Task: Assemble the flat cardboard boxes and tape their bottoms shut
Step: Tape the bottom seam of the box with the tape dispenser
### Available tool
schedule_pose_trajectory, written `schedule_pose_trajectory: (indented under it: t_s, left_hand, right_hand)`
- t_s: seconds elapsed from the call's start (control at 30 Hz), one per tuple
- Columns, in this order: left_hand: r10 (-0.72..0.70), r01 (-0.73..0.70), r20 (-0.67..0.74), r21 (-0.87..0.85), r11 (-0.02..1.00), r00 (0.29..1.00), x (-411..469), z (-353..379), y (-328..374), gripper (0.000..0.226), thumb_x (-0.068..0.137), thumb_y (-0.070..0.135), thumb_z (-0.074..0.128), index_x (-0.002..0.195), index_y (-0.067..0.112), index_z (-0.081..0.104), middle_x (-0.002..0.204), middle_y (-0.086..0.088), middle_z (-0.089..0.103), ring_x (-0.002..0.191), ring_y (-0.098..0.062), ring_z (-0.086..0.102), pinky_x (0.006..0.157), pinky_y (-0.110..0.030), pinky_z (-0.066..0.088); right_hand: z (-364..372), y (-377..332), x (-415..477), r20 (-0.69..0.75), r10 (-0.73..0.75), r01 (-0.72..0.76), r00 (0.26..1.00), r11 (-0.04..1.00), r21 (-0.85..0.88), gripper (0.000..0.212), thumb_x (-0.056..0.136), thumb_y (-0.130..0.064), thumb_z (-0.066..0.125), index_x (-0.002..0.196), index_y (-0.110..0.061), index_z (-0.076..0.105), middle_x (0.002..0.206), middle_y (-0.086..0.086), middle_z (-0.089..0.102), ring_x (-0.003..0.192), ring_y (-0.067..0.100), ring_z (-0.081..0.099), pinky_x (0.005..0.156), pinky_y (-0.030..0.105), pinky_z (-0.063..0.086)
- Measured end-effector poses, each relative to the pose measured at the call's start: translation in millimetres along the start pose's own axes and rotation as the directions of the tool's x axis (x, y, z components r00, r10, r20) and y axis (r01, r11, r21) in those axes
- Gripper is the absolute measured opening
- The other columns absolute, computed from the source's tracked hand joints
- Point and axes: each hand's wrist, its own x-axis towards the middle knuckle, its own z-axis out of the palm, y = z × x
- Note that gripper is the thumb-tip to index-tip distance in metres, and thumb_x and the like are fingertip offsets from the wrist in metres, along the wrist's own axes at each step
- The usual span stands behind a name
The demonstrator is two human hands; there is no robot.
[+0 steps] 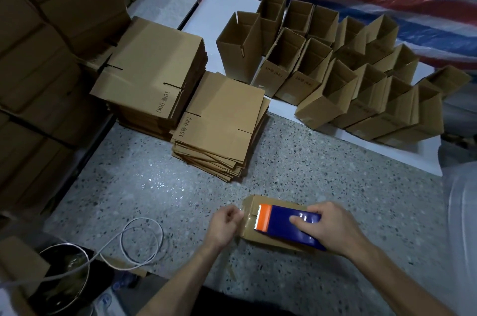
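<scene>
Head view: a cardboard box (260, 238) is seen lying on the speckled floor (309, 173), near and a little right of centre, with its closed bottom turned up. A blue tape dispenser (291, 225) with an orange blade end is laid on top of it. It is gripped by the right hand (330, 228), whose fingers are curled round the far side while the thumb is pressed on the top. The left hand (224, 225) is held at the left end of the box, where a glossy strip of tape is seen. Its fingers are curled and brought together, but whether the tape end is pinched cannot be told.

Two stacks of flat boxes are placed farther away, the tall stack (152, 70) on the left and the low stack (222, 122) touching it on the right. Assembled boxes (309, 70) are stood open-topped in rows on a white board (361, 150), far right. A white cable (142, 241) is looped on the floor, near left, beside a dark bowl (64, 272).
</scene>
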Motion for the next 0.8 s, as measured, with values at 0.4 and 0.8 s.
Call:
schedule_pose_trajectory:
  t_s: [0.4, 0.8]
  left_hand:
    - [0.114, -0.085, 0.155, -0.182, 0.98, 0.981, -30.4, 32.8, 6.3, 0.058, 0.1, 0.063, 0.02, 0.155, 0.043, 0.016, 0.156, 0.019, 0.027, 0.142, 0.002, 0.03, 0.113, -0.016, 0.031]
    - [0.171, -0.212, 0.224, 0.177, 0.961, 0.96, -28.6, 13.3, 9.1, 0.048, 0.093, 0.07, 0.02, 0.136, 0.066, 0.001, 0.142, 0.031, 0.026, 0.117, 0.03, 0.03, 0.099, 0.003, 0.02]
  right_hand:
    - [7.2, -0.6, 1.7, 0.018, 0.039, -0.039, 0.999, 0.999, -0.016, 0.041, 0.079, -0.071, 0.061, 0.075, -0.032, 0.07, 0.062, -0.015, 0.066, 0.059, -0.003, 0.061, 0.054, 0.018, 0.043]
    - [-14.5, 34.2, -0.7, 0.111, -0.007, -0.003, 0.994, 0.996, 0.088, 0.025, 0.071, -0.078, 0.058, 0.064, -0.055, 0.065, 0.058, -0.024, 0.063, 0.054, -0.005, 0.058, 0.055, 0.022, 0.04]
